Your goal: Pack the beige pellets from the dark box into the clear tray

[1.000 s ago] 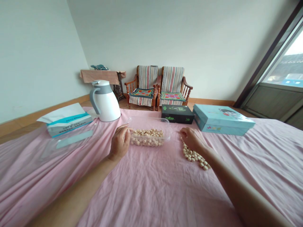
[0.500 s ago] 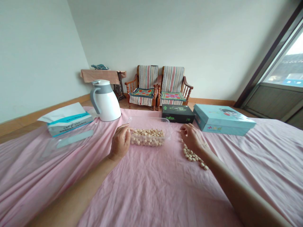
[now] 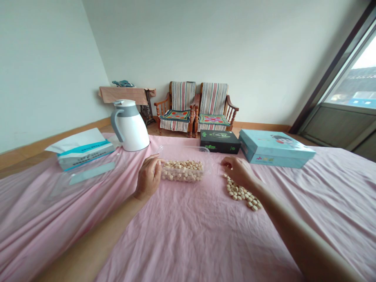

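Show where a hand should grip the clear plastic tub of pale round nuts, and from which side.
On the clear plastic tub, probably the rim at its left short end, coming from the left and above, where the left hand rests. The tub is long, low and thin-walled, so holding the rim seems safer than squeezing its loosely filled sides.

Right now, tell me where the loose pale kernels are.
In the head view, the loose pale kernels lie on the pink sheet, right of the clear plastic tub, just below the right hand.
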`<state>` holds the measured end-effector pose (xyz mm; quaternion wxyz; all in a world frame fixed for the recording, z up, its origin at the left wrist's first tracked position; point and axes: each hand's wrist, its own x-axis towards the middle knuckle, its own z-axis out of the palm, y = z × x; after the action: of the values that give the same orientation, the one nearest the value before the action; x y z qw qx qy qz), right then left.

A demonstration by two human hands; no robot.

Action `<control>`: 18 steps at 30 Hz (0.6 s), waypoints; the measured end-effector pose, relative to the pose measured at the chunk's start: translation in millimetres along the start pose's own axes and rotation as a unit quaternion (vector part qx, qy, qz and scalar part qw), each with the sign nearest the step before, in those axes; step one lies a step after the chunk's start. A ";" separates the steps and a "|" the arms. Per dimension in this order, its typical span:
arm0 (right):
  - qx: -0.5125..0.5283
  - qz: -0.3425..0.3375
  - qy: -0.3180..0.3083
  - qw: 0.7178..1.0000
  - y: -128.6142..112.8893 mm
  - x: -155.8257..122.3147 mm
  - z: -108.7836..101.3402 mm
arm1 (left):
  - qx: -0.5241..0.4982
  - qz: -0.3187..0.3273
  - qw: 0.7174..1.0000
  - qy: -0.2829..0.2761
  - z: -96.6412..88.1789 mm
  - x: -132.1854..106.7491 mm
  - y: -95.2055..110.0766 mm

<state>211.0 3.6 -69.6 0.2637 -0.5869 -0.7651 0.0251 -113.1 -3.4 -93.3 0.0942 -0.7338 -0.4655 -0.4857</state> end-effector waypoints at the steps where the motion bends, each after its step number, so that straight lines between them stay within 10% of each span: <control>1: -0.042 -0.008 -0.035 0.998 3.4 -1.4 4.0 | 0.000 0.000 1.000 -0.001 0.0 -0.1 0.3; 5: -0.119 -0.025 -0.105 0.987 8.6 -7.0 18.8 | -0.006 0.022 1.000 -0.008 -1.9 -0.3 1.1; 9: -0.100 -0.001 -0.034 0.994 6.4 -4.9 13.8 | -0.018 0.076 0.995 -0.055 -6.4 1.7 1.9; 14: 0.082 0.016 0.131 0.988 -7.9 4.7 -5.2 | -0.020 0.085 0.994 -0.057 -5.2 0.4 10.5; 18: 0.322 -0.008 0.084 0.943 -28.8 4.7 -6.5 | -0.028 0.087 0.993 -0.075 -0.2 -5.4 24.0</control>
<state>187.6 -2.8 -52.2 0.5024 -0.4642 -0.6960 0.2185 -95.1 -19.9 -90.0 0.0804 -0.8085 -0.3919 -0.4316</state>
